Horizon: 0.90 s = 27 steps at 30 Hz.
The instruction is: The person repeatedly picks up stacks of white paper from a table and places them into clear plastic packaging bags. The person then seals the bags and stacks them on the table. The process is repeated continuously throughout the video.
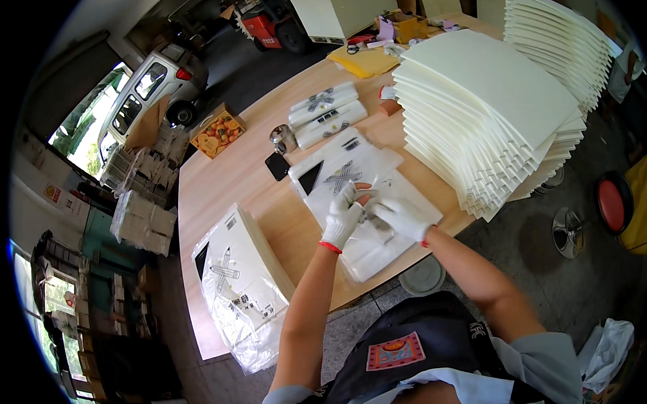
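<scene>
Both my hands wear white knit gloves with red cuffs, and some bare fingertips show on the left. They meet over a pile of clear plastic bags (376, 254) printed with crossed pencils. My left hand (342, 217) has its fingers closed on the film of the top bag. Close beside it, my right hand (400, 217) reaches in from the right, its fingers bent together at the same film; the exact grip is partly hidden. To the left lies a stack of white paper packs in clear bags (243, 274), with the same pencil print.
Tall stacks of white sheets (488, 94) fill the table's right side. Beyond the bags are two rolled bag bundles (327, 115), a metal jar (282, 139), a black phone (277, 166) and an orange-printed box (218, 131). A stool (567, 231) stands at right.
</scene>
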Available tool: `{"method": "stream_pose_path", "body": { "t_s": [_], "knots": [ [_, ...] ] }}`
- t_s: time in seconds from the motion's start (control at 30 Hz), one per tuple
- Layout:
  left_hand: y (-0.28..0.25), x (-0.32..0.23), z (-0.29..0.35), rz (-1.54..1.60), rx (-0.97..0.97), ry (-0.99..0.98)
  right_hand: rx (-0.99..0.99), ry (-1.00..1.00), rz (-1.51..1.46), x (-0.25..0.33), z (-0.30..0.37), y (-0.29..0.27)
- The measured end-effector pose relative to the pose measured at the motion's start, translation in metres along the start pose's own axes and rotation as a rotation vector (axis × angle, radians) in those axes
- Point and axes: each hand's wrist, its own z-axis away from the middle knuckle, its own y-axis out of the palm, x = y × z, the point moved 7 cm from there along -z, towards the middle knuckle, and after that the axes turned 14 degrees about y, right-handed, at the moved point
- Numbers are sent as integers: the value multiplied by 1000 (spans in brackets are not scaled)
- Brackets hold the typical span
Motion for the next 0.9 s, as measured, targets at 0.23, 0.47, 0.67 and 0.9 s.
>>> {"method": "stream_pose_path", "body": {
  "t_s": [0.23,0.47,0.67,0.9],
  "knots": [
    [1,-56,16,-219,62,-47,-184,-350,926,-5,-29,42],
    [-10,-97,16,-1244,98,219,-192,-724,609,89,139,-71],
    [27,-165,-15,-715,25,569,-1010,-571,1129,166,239,-214],
    [131,-157,-46,320,351,197,-914,-637,1575,138,212,-252]
  ]
}}
